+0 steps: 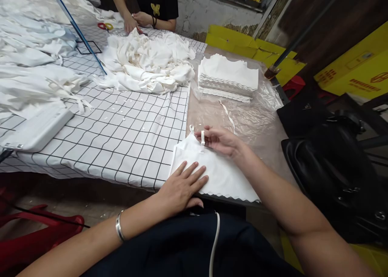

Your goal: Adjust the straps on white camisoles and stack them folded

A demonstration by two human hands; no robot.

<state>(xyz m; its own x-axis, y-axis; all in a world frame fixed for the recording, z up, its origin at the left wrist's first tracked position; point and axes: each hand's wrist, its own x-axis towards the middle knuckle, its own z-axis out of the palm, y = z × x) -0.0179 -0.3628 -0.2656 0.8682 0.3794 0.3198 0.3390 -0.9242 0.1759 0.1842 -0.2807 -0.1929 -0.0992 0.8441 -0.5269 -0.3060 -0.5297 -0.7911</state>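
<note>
A white camisole (226,176) with a scalloped edge lies at the near edge of the table. My left hand (183,186) rests flat on it, fingers spread, holding nothing. At its upper part, my right hand (222,141) has its fingers curled at a narrow white shoulder strap (203,137), which appears caught at the fingertips; the exact grip is partly hidden. A small strap loop (191,129) stands up at the camisole's corner, just left of these fingers.
Beyond my hands is a stack of white garments (228,73) on clear plastic. A loose white pile (148,63) lies on the checkered cloth (121,127). Across the table, a person's hands (131,22) work near scissors (105,26). A black bag (327,176) sits right.
</note>
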